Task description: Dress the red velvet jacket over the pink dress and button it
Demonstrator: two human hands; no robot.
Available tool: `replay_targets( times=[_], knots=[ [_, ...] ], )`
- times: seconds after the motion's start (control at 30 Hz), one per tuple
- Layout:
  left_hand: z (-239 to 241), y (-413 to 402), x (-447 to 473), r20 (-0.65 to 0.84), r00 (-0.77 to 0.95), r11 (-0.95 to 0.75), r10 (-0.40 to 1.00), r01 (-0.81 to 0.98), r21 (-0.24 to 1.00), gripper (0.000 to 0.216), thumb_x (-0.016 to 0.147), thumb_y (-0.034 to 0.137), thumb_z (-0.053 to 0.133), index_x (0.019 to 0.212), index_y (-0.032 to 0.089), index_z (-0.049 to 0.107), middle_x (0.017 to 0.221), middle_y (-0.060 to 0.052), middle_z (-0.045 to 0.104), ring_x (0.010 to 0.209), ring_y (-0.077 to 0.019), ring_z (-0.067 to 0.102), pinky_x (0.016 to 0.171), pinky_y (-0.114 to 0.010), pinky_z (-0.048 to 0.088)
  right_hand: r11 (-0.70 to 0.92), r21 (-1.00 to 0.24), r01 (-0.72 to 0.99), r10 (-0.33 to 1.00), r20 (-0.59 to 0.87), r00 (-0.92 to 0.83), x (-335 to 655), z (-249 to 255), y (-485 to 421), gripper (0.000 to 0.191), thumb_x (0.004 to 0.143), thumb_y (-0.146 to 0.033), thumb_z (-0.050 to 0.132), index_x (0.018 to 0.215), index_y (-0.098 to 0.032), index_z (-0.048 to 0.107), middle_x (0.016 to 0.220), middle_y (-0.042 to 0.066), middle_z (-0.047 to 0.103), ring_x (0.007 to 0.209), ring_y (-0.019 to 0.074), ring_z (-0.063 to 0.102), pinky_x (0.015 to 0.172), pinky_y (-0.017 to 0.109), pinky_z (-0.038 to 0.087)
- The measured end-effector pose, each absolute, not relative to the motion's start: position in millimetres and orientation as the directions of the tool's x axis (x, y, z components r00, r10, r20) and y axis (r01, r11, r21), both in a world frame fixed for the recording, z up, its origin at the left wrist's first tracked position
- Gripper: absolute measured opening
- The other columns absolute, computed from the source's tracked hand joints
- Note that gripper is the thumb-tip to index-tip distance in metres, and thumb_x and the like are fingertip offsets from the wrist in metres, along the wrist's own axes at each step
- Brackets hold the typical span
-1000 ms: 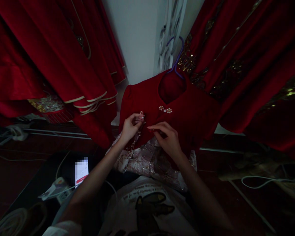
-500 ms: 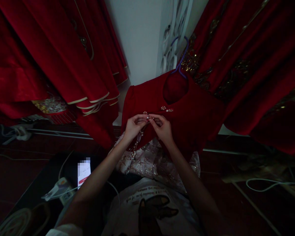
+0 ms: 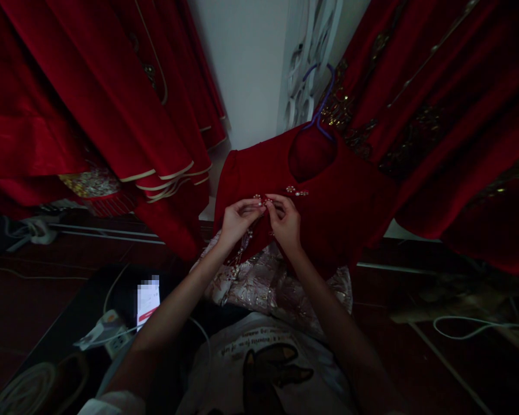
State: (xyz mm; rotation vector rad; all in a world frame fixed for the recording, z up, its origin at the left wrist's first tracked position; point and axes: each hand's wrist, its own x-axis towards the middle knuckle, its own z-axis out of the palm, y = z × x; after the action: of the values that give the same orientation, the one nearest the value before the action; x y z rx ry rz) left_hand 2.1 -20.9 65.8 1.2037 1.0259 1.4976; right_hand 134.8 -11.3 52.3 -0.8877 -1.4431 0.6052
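A red dress top (image 3: 315, 225) on a purple hanger (image 3: 318, 118) is spread over my lap. Its front carries small flower-shaped pearl ornaments (image 3: 297, 191). My left hand (image 3: 239, 222) pinches a pearl ornament (image 3: 260, 203) at the front of the garment. From the other side my right hand (image 3: 286, 223) pinches the same spot, thumb and index finger together. The fingertips of both hands nearly meet and partly cover the ornament. A beaded tassel (image 3: 242, 248) hangs below my left hand, over pale brocade fabric (image 3: 263, 279).
Red garments with pale hems (image 3: 155, 127) hang at left, and gold-embroidered red ones (image 3: 441, 121) at right. On a dark surface at left lie a lit phone (image 3: 148, 300) and a power strip (image 3: 117, 340) with cables. A white openwork panel (image 3: 305, 75) stands behind.
My right fingertips have drawn slightly away from the left ones, with the index finger more bent. The neckline and hanger have shifted a little to the right.
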Motion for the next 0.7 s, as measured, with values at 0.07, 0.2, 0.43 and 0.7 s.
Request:
replay_targets(
  times=[0.07, 0.2, 0.43, 0.7],
  knots=[
    [64, -20, 3, 0.221, -0.093, -0.232, 0.971, -0.133, 0.964, 0.036, 0.060, 0.029, 0.085, 0.089, 0.012, 0.072, 0.091, -0.008, 0.076, 0.077, -0.0148, 0.069, 0.081, -0.030, 0.056, 0.573, -0.803, 0.166, 0.799, 0.592, 0.108, 132, 53, -13, 0.019, 0.093, -0.028, 0.054, 0.107, -0.020, 0.065, 0.108, 0.008, 0.066, 0.093, 0.0157, 0.066, 0.082, 0.030, 0.058],
    [61, -18, 3, 0.233, -0.130, -0.249, 0.964, -0.120, 0.961, 0.035, 0.063, 0.032, 0.083, 0.089, 0.012, 0.073, 0.092, -0.008, 0.076, 0.078, -0.0154, 0.070, 0.083, -0.031, 0.056, 0.583, -0.777, 0.237, 0.784, 0.614, 0.086, 130, 58, -16, 0.017, 0.093, -0.026, 0.053, 0.103, -0.020, 0.066, 0.105, 0.008, 0.065, 0.091, 0.0156, 0.066, 0.078, 0.029, 0.059],
    [62, -17, 1, 0.246, -0.143, -0.260, 0.959, -0.089, 0.962, 0.031, 0.066, 0.031, 0.080, 0.090, 0.012, 0.075, 0.089, -0.008, 0.077, 0.077, -0.0159, 0.071, 0.083, -0.030, 0.056, 0.575, -0.782, 0.241, 0.800, 0.598, 0.034, 134, 62, -15, 0.017, 0.091, -0.025, 0.056, 0.103, -0.021, 0.067, 0.105, 0.008, 0.065, 0.090, 0.0153, 0.067, 0.074, 0.027, 0.060],
    [72, -11, -11, 0.329, -0.049, -0.327, 0.943, 0.043, 0.944, 0.025, 0.067, 0.031, 0.078, 0.081, 0.011, 0.074, 0.080, -0.007, 0.076, 0.067, -0.0140, 0.068, 0.069, -0.026, 0.055, 0.553, -0.789, 0.269, 0.817, 0.577, 0.014, 138, 72, -12, 0.018, 0.089, -0.027, 0.059, 0.102, -0.020, 0.069, 0.104, 0.007, 0.069, 0.087, 0.0148, 0.068, 0.072, 0.026, 0.060]
  ],
)
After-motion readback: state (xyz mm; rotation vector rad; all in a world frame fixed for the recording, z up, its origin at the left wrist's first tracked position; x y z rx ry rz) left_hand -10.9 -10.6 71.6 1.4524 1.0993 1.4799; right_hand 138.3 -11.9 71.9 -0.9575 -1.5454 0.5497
